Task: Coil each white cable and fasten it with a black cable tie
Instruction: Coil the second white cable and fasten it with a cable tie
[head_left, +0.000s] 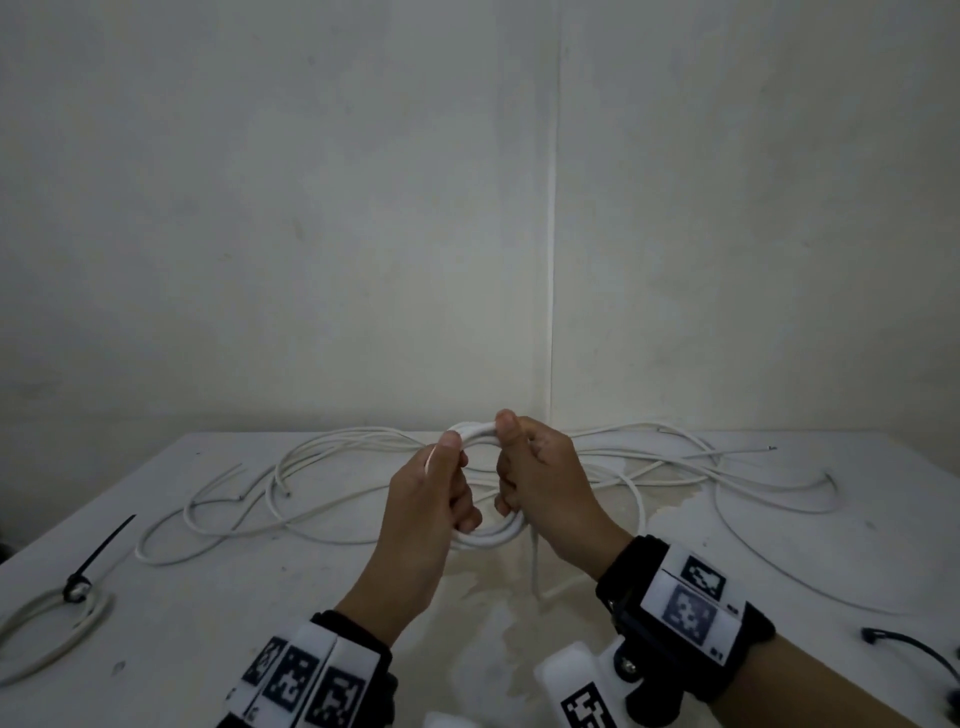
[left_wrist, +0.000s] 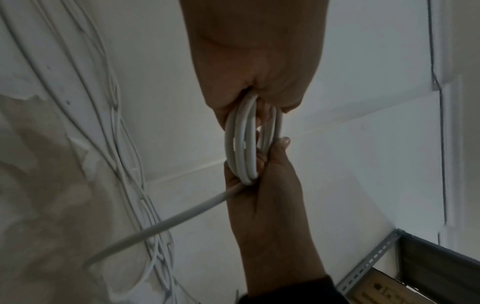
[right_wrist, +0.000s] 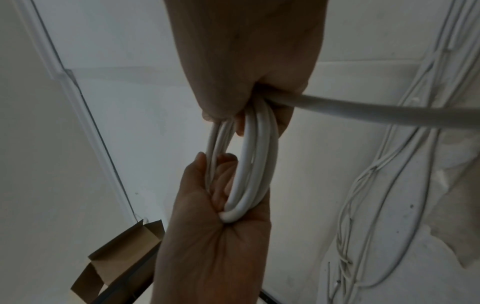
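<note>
Together both hands (head_left: 488, 483) grip smooth round white coil (head_left: 485, 538)

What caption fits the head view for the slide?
Both hands, left hand and right hand, grip a half-wound white cable coil above the table strewn with loose cables.

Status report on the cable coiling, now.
Left hand and right hand both grip the white coil. No tie on it yet. Loose tail trailing; spare tie at right.
</note>
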